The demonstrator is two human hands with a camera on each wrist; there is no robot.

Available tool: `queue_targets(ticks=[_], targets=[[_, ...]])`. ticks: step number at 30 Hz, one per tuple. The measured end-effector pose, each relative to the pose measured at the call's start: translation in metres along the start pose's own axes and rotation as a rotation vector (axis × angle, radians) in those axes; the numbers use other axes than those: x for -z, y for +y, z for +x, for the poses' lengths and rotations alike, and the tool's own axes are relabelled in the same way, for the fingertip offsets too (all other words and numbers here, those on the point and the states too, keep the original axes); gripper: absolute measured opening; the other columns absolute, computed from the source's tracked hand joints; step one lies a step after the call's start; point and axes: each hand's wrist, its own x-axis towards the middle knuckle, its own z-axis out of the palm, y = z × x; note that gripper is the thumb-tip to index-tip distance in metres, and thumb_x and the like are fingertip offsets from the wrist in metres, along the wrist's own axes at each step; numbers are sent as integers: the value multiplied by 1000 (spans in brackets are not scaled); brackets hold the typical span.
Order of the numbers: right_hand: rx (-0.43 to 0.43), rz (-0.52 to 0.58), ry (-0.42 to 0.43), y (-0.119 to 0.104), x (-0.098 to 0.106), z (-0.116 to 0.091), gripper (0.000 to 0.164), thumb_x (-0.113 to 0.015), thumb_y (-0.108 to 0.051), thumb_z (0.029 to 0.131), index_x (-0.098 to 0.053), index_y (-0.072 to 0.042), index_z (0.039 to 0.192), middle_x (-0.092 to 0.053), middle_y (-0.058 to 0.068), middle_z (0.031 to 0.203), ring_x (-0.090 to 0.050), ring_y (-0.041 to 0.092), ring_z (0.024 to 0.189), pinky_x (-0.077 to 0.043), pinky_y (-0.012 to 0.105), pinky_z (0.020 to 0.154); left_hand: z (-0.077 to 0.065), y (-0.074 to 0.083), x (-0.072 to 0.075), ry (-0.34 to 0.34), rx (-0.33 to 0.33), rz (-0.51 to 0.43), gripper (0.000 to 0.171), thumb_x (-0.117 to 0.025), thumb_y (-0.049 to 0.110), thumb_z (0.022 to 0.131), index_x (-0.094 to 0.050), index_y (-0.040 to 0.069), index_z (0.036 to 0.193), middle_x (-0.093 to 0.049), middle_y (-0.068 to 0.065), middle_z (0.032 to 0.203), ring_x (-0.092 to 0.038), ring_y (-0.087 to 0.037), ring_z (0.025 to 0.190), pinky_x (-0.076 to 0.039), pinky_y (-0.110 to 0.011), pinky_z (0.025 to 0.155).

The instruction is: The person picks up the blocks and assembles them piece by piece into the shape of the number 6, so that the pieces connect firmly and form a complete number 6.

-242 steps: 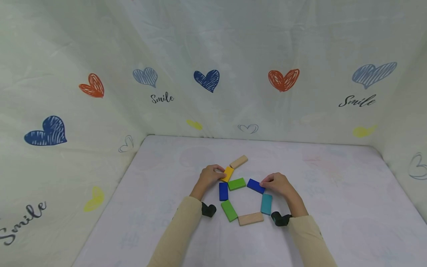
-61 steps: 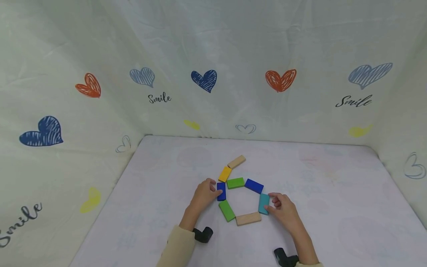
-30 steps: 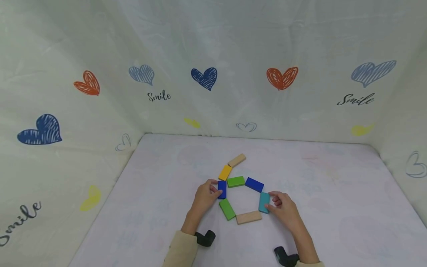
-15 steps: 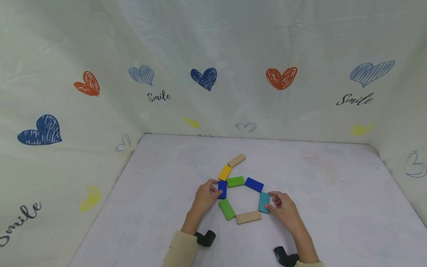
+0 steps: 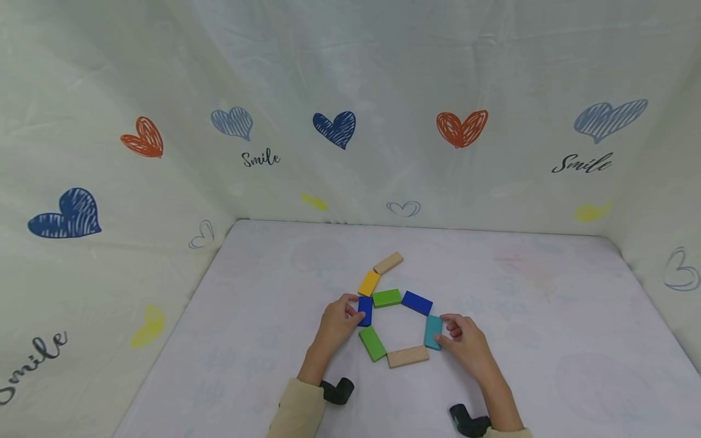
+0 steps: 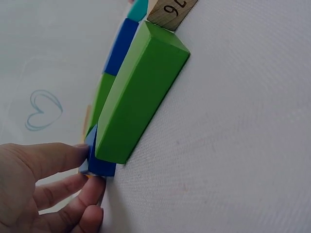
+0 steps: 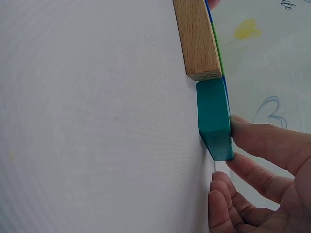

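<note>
In the head view, flat blocks lie in a ring on the table with a tail at upper left. My left hand (image 5: 336, 322) pinches the left blue block (image 5: 364, 307) between thumb and fingers. On the other side, my right hand (image 5: 467, 342) holds the teal block (image 5: 432, 331), thumb and index finger at its ends. A green block (image 6: 143, 92) stands out in the left wrist view, partly covering the held blue block. The right wrist view shows the teal block (image 7: 214, 109) touching the plain wooden block (image 7: 198, 39) at one end.
The upper green block (image 5: 387, 298) and right blue block (image 5: 417, 303) form the ring's far side. The yellow block (image 5: 369, 283) and another wooden block (image 5: 389, 263) make the tail. Printed cloth (image 5: 394, 170) hangs behind the white-covered table (image 5: 526, 304).
Since the oldest frame, my left hand has moved from the yellow block to the left blue one, and my right from the right blue block to the teal one. Lately both hands barely move.
</note>
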Motion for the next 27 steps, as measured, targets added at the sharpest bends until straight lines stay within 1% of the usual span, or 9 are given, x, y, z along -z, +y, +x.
queue_targets(ticks=[5,10,15,19,23,27], targets=[[1,12,4,0,1,0,41,-68,-11,81,-56,3,117,-51,8,91,-48,19,83,-42,24,71,2,0,0,6,28,-1,40,-64,23,87,-55,5,122,-58,-2,79,-48,-14,69,-39,-25,61],[12,9,10,0,0,1,41,-69,-11,80,-56,4,117,-51,8,88,-47,18,81,-42,24,69,10,-1,0,78,35,8,40,-64,25,87,-55,5,121,-59,-4,83,-51,-15,71,-42,-27,63],[6,6,7,0,0,1,41,-68,-11,80,-56,3,117,-51,7,88,-47,18,82,-41,23,69,23,-1,2,139,39,48,32,-63,26,87,-61,7,114,-60,-3,83,-50,-16,74,-43,-28,66],[6,2,7,0,0,1,42,-68,-11,80,-56,3,117,-51,7,89,-47,18,82,-42,24,70,33,0,2,170,15,53,28,-64,26,87,-64,8,109,-61,-3,82,-50,-16,74,-43,-29,66],[4,2,8,0,0,1,42,-69,-11,80,-56,3,117,-50,7,88,-47,18,82,-41,23,70,42,1,-1,177,-8,42,27,-66,26,85,-66,9,106,-63,-3,81,-50,-16,71,-42,-28,65],[6,5,12,-2,0,0,41,-69,-11,80,-57,3,117,-50,8,88,-47,18,81,-41,23,69,49,2,-4,157,-7,57,26,-68,27,84,-67,10,103,-62,-2,78,-50,-14,68,-42,-27,63]])
